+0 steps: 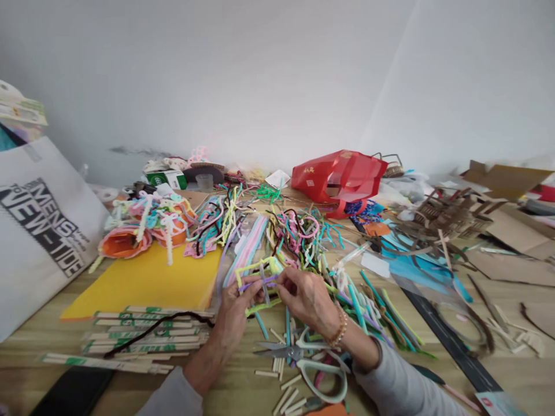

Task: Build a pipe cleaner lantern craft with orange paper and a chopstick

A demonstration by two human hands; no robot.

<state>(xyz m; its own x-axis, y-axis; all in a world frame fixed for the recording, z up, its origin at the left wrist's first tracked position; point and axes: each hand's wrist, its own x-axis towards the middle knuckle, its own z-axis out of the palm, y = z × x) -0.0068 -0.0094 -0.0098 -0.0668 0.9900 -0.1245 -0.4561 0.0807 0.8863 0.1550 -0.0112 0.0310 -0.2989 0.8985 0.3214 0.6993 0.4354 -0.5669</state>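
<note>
Reading the white bag (26, 231) on your left, you can make out "MENS" and "NEW-TIDE" in bold dark lettering. Gold marks show on the red bag (321, 173) at the back, and green print runs along the wrapped sticks (143, 333), but both are too small to read. The green-and-white box (169, 179) also carries print you cannot make out.

Both your hands are nearly closed in fingertip pinches. Your left hand (238, 306) grips the left side of a yellow-green fuzzy frame (254, 266), and your right hand (309, 301) pinches near the right end of a purple stem (271, 281) crossing it. A grey stem (262, 277) stands across the purple one, between your hands. The frame is held above the middle of the bench (217, 381), in front of piled coloured stems (299, 228).

Just below your right hand lie open scissors (292, 352) with pale handles, beside short cut sticks (289, 400). A yellow sheet (151, 277) lies to the left, behind the wrapped sticks.
</note>
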